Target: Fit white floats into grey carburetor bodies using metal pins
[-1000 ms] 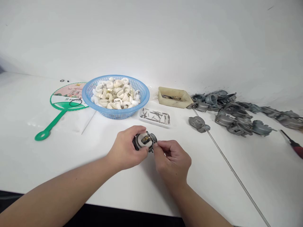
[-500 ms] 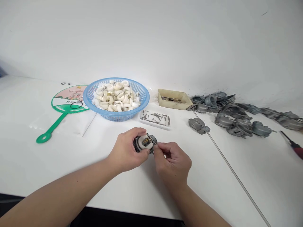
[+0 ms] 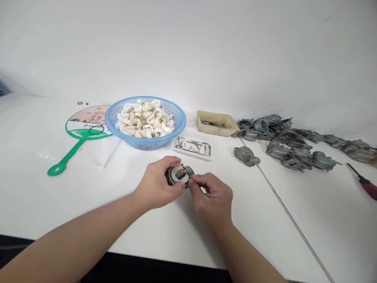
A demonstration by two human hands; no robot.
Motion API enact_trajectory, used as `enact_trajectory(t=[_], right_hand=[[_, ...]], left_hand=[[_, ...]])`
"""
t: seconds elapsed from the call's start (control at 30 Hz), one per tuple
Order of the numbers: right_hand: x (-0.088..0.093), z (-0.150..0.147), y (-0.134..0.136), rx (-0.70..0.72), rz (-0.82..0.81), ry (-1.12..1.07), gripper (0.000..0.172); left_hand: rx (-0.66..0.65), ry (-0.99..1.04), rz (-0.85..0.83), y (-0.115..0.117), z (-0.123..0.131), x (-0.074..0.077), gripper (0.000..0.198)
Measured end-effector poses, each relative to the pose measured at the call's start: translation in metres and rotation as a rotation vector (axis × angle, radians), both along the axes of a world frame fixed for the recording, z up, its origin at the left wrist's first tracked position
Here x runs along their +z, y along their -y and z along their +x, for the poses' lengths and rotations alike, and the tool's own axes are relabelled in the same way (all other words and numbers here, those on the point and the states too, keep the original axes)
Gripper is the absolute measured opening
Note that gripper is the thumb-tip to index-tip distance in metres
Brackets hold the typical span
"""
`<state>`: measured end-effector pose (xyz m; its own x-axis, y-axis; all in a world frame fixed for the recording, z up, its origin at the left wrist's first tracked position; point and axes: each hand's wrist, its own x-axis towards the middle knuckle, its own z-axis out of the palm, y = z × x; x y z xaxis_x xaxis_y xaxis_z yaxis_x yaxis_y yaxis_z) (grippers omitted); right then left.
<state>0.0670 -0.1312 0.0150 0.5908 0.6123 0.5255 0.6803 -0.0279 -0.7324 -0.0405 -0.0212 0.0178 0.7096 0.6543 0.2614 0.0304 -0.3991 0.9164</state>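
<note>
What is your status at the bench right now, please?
Left hand holding a carburetor body, white float facing up. Right hand, fingers pinching its edge. Thin metal strip lies right of the hands, not touching.

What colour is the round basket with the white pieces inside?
The plastic basket is light blue; the head view shows it well.

2 slim bare forearms (image 3: 79,232) taper at the wrists into 2 bare hands (image 3: 156,182).

A blue plastic basket (image 3: 144,144) of white rings (image 3: 144,120) stands between a green hand fan (image 3: 84,119) and a tray (image 3: 191,156) of metal pins.
</note>
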Motion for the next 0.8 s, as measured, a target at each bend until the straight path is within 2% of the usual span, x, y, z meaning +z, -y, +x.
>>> enact_trajectory(t=[0.2,0.3,0.47,0.63,0.8], right_hand=[[0.005,0.023,0.001,0.335,-0.004,-0.103,0.009],[0.007,0.031,0.001,0.452,-0.032,-0.143,0.01],[0.009,0.039,-0.002,0.567,-0.063,-0.155,0.017],[0.008,0.042,-0.004,0.74,-0.079,-0.338,0.021],[0.005,0.041,-0.002,0.705,-0.071,-0.356,0.019]], left_hand=[[-0.019,0.003,0.066,-0.002,-0.002,-0.001,0.044],[-0.05,-0.007,0.063,-0.004,-0.003,0.0,0.044],[-0.118,0.001,0.036,-0.01,-0.005,0.001,0.049],[-0.177,-0.04,0.058,-0.015,-0.007,0.002,0.051],[-0.183,-0.034,0.088,-0.014,-0.007,0.003,0.053]])
